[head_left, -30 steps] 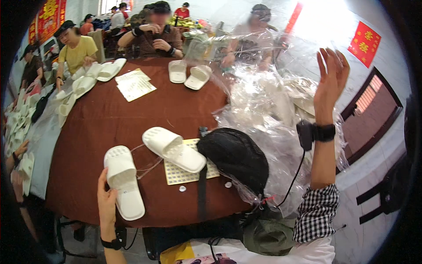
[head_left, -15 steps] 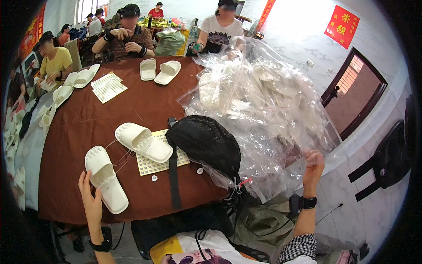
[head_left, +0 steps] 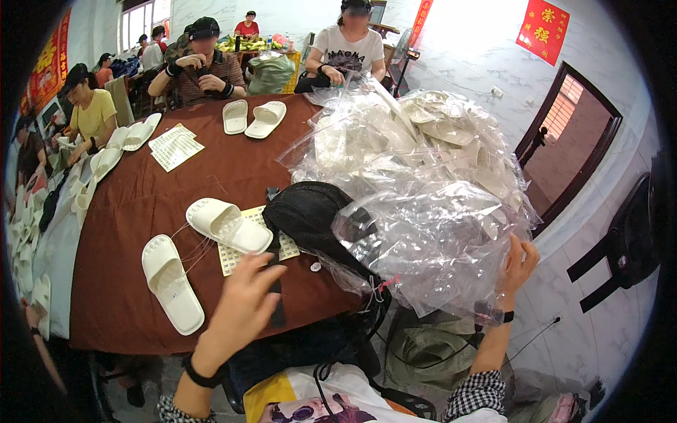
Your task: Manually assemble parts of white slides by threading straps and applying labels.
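My right hand pinches the edge of a clear plastic bag, whose loose sheet spreads left over the side of a black mesh bag. The fingers of my left hand are apart, with nothing in them. It hovers at the near table edge, just below a sheet of small round stickers. A white slipper lies partly over that sheet. Its mate, another white slipper, rests to the left, joined by thin clear thread. One loose round sticker lies beside the mesh bag.
Bagged white slippers heap up on the right of the brown table. Farther off lie a slipper pair and sticker sheets. More slippers line the left side. Several people sit around; a dark door stands at right.
My left hand has left the left slipper and moved right, in front of the sticker sheet. The plastic bag in my right hand has swung left over the mesh bag.
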